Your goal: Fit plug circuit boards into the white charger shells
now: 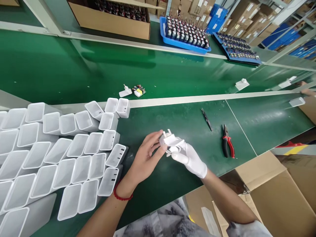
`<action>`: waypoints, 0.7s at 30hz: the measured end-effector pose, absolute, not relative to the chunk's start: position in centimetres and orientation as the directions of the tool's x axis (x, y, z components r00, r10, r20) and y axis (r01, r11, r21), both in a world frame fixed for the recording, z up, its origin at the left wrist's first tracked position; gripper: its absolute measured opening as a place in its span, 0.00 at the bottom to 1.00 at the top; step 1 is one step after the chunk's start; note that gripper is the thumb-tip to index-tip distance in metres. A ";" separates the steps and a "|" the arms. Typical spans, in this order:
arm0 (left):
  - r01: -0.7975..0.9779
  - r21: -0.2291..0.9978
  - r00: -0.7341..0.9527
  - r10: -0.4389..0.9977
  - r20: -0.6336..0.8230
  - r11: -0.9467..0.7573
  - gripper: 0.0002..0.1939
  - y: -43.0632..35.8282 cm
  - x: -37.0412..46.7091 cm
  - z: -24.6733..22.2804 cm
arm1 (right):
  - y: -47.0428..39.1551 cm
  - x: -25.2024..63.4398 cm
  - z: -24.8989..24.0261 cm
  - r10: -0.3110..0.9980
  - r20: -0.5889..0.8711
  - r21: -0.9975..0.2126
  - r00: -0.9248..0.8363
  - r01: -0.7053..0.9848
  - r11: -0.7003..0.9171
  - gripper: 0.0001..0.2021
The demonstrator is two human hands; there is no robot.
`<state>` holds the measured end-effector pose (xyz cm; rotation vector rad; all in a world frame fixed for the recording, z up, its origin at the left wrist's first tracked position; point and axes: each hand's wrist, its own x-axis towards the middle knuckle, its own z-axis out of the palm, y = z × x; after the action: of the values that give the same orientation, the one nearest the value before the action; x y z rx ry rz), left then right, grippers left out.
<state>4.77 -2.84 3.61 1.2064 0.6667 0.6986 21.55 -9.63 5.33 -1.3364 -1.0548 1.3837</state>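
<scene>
In the head view a white plug cover with two prongs (169,139) is held between both hands over the green bench. My left hand (149,154), bare and with a red bracelet at the wrist, pinches its left side between thumb and fingers. My right hand (191,159) wears a white glove and closes around the right side; white and silvery parts under its fingers are partly hidden. To the left stand rows of white open-topped plastic housings (81,169). Some at the near end of the rows show small dark slots.
Tweezers (206,119) and red-handled pliers (227,141) lie to the right. Behind the hands are another plug cover (125,91) and a circuit board (139,91). A blue tray (187,46) of components sits on the shelf. An open cardboard box (283,194) stands at lower right.
</scene>
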 end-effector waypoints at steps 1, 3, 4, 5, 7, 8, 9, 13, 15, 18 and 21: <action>-0.071 0.972 0.625 0.770 -0.132 0.225 0.20 -2.7 4.8 3.7 | -9.6 21.7 5.4 0.973 -0.233 -0.971 -0.005 -0.051 -0.232 0.22; 0.012 0.981 0.641 0.751 -0.156 0.193 0.20 -2.6 5.0 3.8 | -9.4 21.9 5.5 0.965 -0.261 -0.964 -0.028 -0.046 -0.262 0.22; 0.030 0.986 0.644 0.752 -0.143 0.162 0.21 -2.6 5.0 3.8 | -9.4 21.9 5.5 0.962 -0.270 -0.962 -0.035 -0.038 -0.271 0.22; 0.034 0.989 0.645 0.753 -0.130 0.142 0.21 -2.6 5.1 3.8 | -9.3 21.8 5.4 0.961 -0.275 -0.961 -0.038 -0.032 -0.276 0.21; 0.015 0.989 0.654 0.746 -0.123 0.149 0.22 -2.7 5.0 3.7 | -9.1 21.7 5.1 0.961 -0.275 -0.961 -0.037 -0.020 -0.276 0.21; -0.001 0.985 0.661 0.739 -0.129 0.173 0.23 -2.7 5.0 3.6 | -9.0 21.6 5.0 0.962 -0.272 -0.962 -0.035 -0.016 -0.273 0.20; -0.018 0.980 0.668 0.732 -0.136 0.199 0.22 -2.7 5.0 3.6 | -8.9 21.5 4.8 0.962 -0.269 -0.963 -0.034 -0.015 -0.270 0.21; -0.057 0.973 0.663 0.737 -0.130 0.223 0.21 -2.7 4.8 3.4 | -8.7 21.0 4.4 0.969 -0.245 -0.970 -0.010 0.005 -0.245 0.21; -0.067 0.973 0.652 0.748 -0.123 0.219 0.20 -2.7 4.9 3.3 | -8.8 20.8 4.1 0.975 -0.219 -0.976 0.020 0.010 -0.219 0.20; -0.063 0.975 0.642 0.756 -0.124 0.214 0.20 -2.8 5.0 3.1 | -8.9 20.7 3.8 0.980 -0.190 -0.982 0.056 -0.006 -0.190 0.19; -0.035 0.984 0.631 0.768 -0.114 0.174 0.19 -3.1 5.0 3.0 | -9.1 20.9 3.5 0.980 -0.179 -0.983 0.083 0.019 -0.181 0.20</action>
<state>5.04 -3.13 2.97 1.2815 0.7114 0.6421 20.90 -9.09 3.52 -1.3985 -1.0767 1.2660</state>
